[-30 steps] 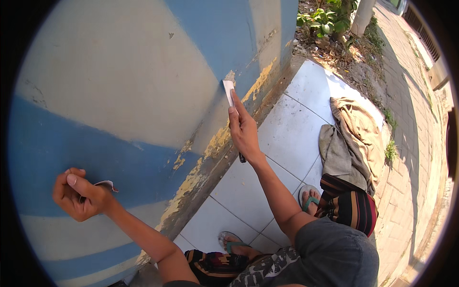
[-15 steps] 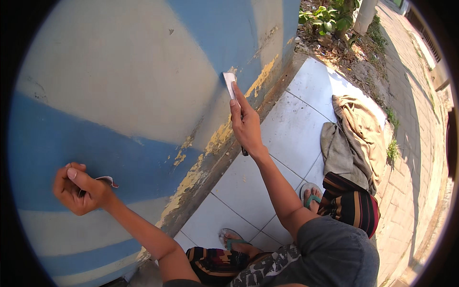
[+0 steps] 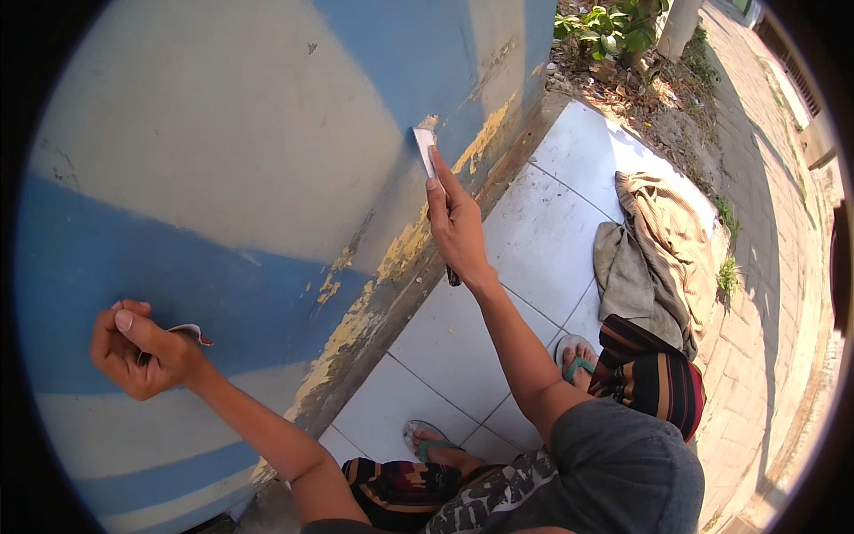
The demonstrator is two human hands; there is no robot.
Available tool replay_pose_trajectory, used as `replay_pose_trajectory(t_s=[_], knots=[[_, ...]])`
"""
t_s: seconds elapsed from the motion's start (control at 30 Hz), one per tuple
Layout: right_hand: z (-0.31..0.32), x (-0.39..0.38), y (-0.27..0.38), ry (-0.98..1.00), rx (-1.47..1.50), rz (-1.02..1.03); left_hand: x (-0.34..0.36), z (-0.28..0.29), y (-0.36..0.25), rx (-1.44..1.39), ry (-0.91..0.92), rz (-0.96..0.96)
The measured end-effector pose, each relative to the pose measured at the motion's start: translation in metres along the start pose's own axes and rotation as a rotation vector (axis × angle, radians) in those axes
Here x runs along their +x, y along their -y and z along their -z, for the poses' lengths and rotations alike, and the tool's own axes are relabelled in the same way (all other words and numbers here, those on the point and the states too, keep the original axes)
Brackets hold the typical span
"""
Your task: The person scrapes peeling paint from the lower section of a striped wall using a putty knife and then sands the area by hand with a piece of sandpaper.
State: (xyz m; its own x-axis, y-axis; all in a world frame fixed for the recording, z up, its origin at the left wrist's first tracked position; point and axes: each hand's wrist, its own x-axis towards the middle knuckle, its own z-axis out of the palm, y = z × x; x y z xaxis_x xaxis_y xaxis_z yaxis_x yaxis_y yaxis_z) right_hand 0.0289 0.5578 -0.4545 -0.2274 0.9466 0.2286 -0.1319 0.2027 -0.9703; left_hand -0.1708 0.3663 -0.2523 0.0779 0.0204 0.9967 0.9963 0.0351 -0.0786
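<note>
My right hand [image 3: 459, 233] is closed around a scraper, its thumb and forefinger laid along the pale flat blade [image 3: 425, 149]. The dark end of the handle [image 3: 454, 277] pokes out below the palm. The blade's tip lies against the painted wall [image 3: 267, 116], beside a small chipped patch [image 3: 430, 122] in the blue paint. Farther left, my left hand [image 3: 147, 351] is held in front of a blue band of the wall with its fingers curled in. A curled piece of thin sheet [image 3: 194, 333], white with a reddish edge, sticks out by its wrist; the gripped part is hidden.
Yellowish flaking paint [image 3: 405, 249] runs along the wall's foot. White floor tiles [image 3: 534, 240] lie beside it, under my sandalled feet [image 3: 578, 363]. Crumpled beige and grey cloth [image 3: 663, 249] rests to the right. Plants [image 3: 614, 31] grow beyond the tiles, next to a brick path [image 3: 756, 222].
The chipped patch at the blade's tip shows slightly larger. My right hand stays almost in place, and my left has drifted a little to the left. The whole view has shifted slightly.
</note>
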Motion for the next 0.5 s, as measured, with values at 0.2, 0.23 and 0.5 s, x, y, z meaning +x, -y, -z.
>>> replay_pose_trajectory(t_s=[0.2,0.23,0.5], knots=[[-0.003,0.002,0.002,0.002,-0.088,-0.060,0.000,-0.002,-0.005,0.041,-0.011,0.044],[-0.003,-0.009,-0.003,0.030,-0.062,-0.048,-0.001,0.002,-0.003,0.047,-0.007,0.042],[-0.003,-0.006,0.000,0.021,-0.045,-0.033,0.001,0.001,-0.002,0.000,0.014,0.010]])
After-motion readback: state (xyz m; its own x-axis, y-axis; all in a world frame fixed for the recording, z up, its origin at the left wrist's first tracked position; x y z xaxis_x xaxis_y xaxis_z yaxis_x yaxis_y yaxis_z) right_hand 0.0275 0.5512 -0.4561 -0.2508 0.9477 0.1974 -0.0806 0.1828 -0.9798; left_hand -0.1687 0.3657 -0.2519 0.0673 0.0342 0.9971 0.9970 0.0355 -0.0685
